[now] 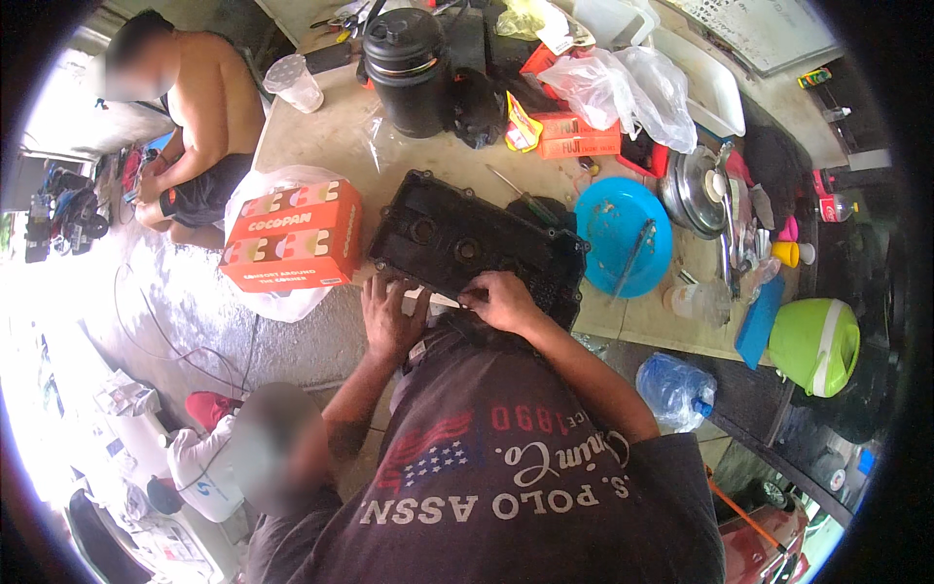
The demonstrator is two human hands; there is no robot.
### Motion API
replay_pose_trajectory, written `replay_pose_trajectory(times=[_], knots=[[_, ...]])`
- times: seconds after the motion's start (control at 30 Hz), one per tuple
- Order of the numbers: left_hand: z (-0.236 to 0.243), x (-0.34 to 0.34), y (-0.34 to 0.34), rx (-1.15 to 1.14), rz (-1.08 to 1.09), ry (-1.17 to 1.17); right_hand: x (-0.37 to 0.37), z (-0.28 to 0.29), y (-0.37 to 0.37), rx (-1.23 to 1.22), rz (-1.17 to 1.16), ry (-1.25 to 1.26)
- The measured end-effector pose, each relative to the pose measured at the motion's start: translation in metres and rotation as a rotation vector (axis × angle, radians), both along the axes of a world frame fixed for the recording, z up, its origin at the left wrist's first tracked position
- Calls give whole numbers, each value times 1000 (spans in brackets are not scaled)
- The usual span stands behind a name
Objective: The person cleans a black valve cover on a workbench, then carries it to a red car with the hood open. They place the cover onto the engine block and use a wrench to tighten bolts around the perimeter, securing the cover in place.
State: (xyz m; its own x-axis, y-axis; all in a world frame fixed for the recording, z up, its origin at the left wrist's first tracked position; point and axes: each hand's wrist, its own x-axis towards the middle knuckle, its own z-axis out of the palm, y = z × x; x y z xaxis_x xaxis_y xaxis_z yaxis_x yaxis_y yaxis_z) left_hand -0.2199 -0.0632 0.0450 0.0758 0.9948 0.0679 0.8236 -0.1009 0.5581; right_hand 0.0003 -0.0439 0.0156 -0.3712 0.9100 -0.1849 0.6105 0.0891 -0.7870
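Note:
A black engine valve cover (477, 243) with round holes lies on the table in front of me. My left hand (392, 316) is at its near left edge, fingers bent against the rim and the thumb toward the middle. My right hand (501, 300) is closed at the middle of the near edge, its fingertips pressed together; whatever they pinch is too small to make out. A pale strip shows between the two hands. Beyond the cover lies a screwdriver (508, 183), its tip pointing away to the left.
An orange box (295, 237) sits left of the cover, a blue basin (623, 237) right. Farther back stand a black jug (407, 73) and plastic bags (623, 92). A green jug (815, 346) is at far right. One person (209, 107) sits at left, another (209, 467) is lower left.

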Motion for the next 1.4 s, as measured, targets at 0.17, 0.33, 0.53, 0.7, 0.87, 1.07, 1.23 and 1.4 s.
replay_pose_trajectory(times=[0.17,0.33,0.53,0.7,0.87,1.07,1.23,1.4], knots=[[-44,6,-10,-653,330,-686,-3,-3,3,-14,6,1],[-64,5,-6,-632,246,-848,-5,-1,6,-24,22,-60],[-49,6,-1,-756,425,-1125,-13,-3,11,-30,23,-99],[-44,-3,10,-717,456,-1070,-23,-5,16,1,26,-175],[-46,-9,13,-768,425,-1098,-24,1,17,-63,23,-208],[-39,-21,26,-757,437,-1080,-17,-1,16,-134,6,-111],[-27,-23,28,-822,479,-1050,2,-5,16,-212,57,-14],[-35,-15,16,-813,457,-1104,10,1,10,-236,23,-45]])
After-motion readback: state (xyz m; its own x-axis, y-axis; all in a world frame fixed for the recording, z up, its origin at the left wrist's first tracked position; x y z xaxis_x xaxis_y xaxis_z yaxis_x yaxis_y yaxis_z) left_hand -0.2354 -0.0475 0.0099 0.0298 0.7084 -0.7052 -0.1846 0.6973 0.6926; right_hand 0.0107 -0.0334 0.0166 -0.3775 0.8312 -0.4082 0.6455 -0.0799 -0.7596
